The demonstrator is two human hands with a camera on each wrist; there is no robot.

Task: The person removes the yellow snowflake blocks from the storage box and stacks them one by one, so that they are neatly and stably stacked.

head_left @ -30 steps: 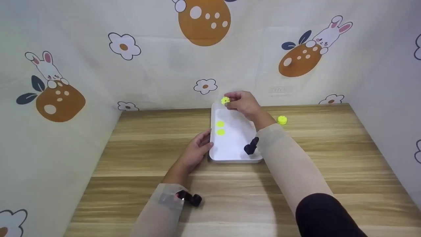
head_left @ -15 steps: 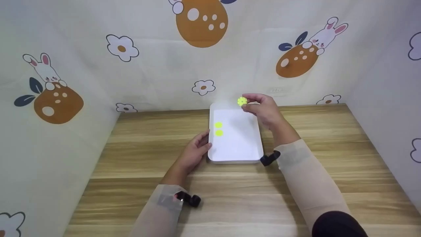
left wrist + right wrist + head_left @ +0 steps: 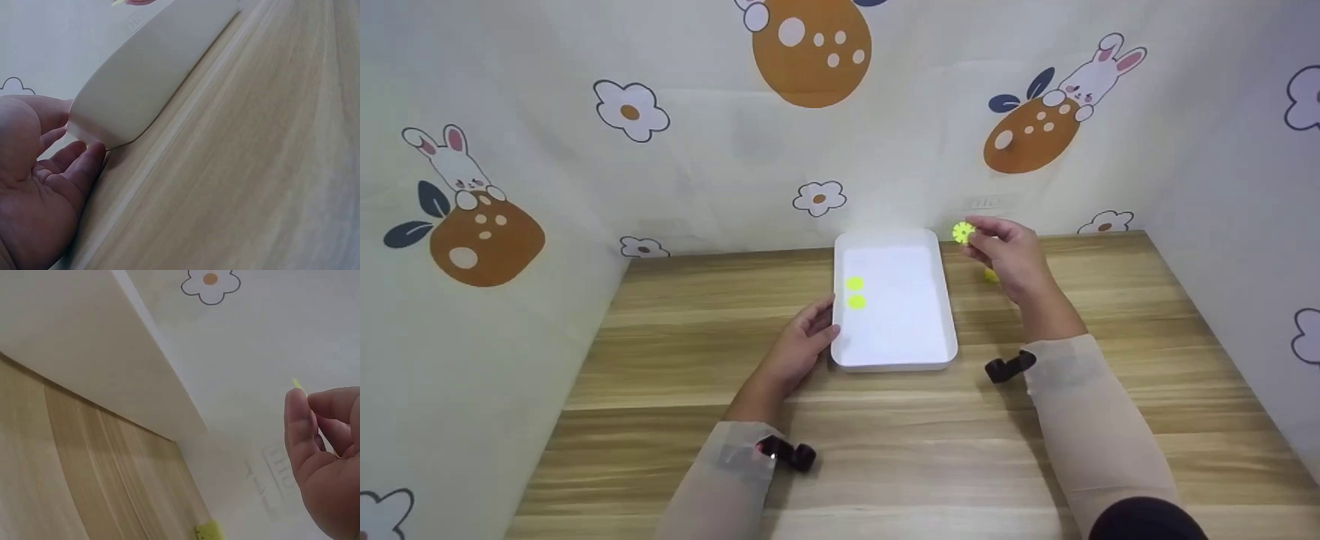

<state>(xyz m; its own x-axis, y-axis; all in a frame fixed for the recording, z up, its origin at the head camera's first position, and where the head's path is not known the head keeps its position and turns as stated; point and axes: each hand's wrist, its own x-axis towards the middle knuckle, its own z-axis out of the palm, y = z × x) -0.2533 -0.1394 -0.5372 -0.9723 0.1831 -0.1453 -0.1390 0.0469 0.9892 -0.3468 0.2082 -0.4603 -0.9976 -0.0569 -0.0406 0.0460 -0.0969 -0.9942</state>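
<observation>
My right hand (image 3: 1014, 259) pinches a neon yellow notched plastic disc (image 3: 962, 232) between thumb and fingertips, upright above the table, just right of the tray's far corner. In the right wrist view only a thin edge of this disc (image 3: 298, 385) shows past the fingers. At the left wall of a shallow white tray (image 3: 900, 322), my left hand (image 3: 799, 349) holds the side. The left wrist view shows its thumb and fingers against the end of the tray wall (image 3: 135, 73). Two yellow discs (image 3: 856, 292) lie flat inside, near the left wall.
Beneath the right hand, another yellow piece (image 3: 991, 275) sits on the wooden table (image 3: 885, 442), partly hidden. Patterned cloth (image 3: 720, 165) hangs behind the table and along both sides. The tray's far end is close to the back cloth.
My right hand has moved right with the yellow disc, from over the tray's far left corner to beyond its right side. The left hand stays at the tray; the two discs inside keep their places.
</observation>
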